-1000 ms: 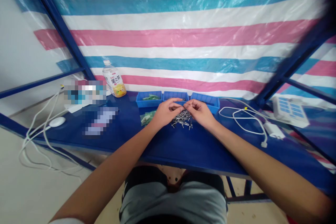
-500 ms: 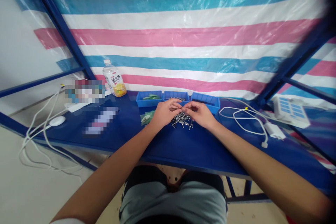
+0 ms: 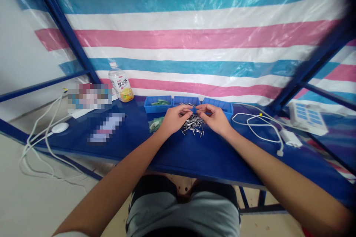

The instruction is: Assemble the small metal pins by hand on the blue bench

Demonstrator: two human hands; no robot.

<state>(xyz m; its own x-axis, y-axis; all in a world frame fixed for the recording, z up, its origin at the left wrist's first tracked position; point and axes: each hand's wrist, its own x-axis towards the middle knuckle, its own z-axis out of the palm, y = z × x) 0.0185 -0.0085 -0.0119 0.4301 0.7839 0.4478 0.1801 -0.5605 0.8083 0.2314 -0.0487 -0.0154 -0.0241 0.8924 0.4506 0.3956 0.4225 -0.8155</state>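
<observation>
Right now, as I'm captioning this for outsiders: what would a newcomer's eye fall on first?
Probably the striped sheet behind the table, its broad blue, white and pink bands filling most of the background. Next come the left hand and right hand, nearly meeting at a heap of small metal pieces in front of three blue bins. A bottle stands at the back left.

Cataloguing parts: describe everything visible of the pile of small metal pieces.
The pile of small metal pieces is a jumbled heap, thin, shiny and silvery, with some darker parts. It lies on the blue tabletop, in front of the blue bins, with the left hand and right hand at its far side; contact is unclear.
</observation>
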